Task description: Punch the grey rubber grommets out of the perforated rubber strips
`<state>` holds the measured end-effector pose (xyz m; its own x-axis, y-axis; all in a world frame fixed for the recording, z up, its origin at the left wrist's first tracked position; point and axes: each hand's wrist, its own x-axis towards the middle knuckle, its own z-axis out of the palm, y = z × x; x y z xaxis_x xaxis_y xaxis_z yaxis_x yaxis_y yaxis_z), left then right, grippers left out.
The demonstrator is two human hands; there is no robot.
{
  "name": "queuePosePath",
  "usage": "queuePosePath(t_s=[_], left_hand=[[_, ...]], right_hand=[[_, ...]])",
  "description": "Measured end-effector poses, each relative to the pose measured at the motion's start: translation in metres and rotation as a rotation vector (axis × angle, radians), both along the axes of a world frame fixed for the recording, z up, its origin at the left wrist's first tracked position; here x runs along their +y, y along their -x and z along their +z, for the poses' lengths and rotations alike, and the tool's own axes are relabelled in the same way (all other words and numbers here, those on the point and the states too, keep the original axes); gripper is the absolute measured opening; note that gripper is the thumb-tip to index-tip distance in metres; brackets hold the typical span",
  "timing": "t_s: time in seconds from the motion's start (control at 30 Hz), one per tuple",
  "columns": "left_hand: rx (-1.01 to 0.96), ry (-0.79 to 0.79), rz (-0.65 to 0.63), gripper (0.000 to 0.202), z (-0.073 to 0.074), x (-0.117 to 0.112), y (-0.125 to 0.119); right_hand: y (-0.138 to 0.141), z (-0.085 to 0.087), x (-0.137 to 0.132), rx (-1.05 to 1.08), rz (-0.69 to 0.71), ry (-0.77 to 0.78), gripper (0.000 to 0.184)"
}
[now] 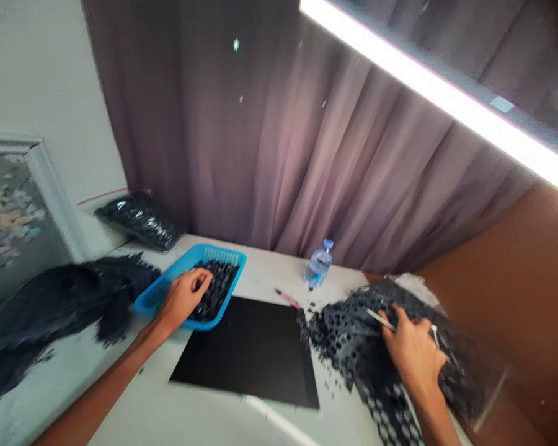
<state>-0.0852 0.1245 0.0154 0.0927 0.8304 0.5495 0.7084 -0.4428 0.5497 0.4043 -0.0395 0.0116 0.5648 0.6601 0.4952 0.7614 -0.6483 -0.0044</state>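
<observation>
My left hand [185, 297] reaches into a blue plastic basket [167, 282] filled with small black pieces [218, 288]; its fingers are curled down among them, and what they hold is hidden. My right hand [413, 353] rests on a heap of black perforated sheets [363, 353] at the right side of the table, closed on a thin silver tool [379, 319] that sticks out to the left. A flat black mat [251, 350] lies on the white table [167, 409] between my two hands.
A water bottle [318, 265] and a pink pen [287, 299] lie behind the mat. A black scrap pile [56, 310] covers the left side. A clear bag of black parts [139, 220] sits on a ledge. Purple curtain [283, 155] behind, brown wall [516, 291] right.
</observation>
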Motion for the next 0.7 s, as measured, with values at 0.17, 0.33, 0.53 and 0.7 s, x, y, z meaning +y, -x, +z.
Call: queuePosePath(t_s=[0.17, 0.33, 0.53, 0.7], left_hand=[[0.053, 0.098, 0.106, 0.027, -0.005, -0.001, 0.008], [0.076, 0.091, 0.133, 0.027, -0.001, 0.002, 0.015], [0.122, 0.059, 0.128, 0.031, 0.024, -0.011, 0.044], [0.178, -0.020, 0.256, 0.035, 0.047, -0.044, 0.138]], right_hand=[[0.010, 0.008, 0.002, -0.071, 0.009, -0.205, 0.057], [0.033, 0.002, 0.013, -0.130, 0.149, -0.286, 0.048], [0.059, -0.019, 0.027, -0.214, 0.352, -0.169, 0.044], [0.057, -0.034, 0.030, -0.218, 0.394, -0.155, 0.047]])
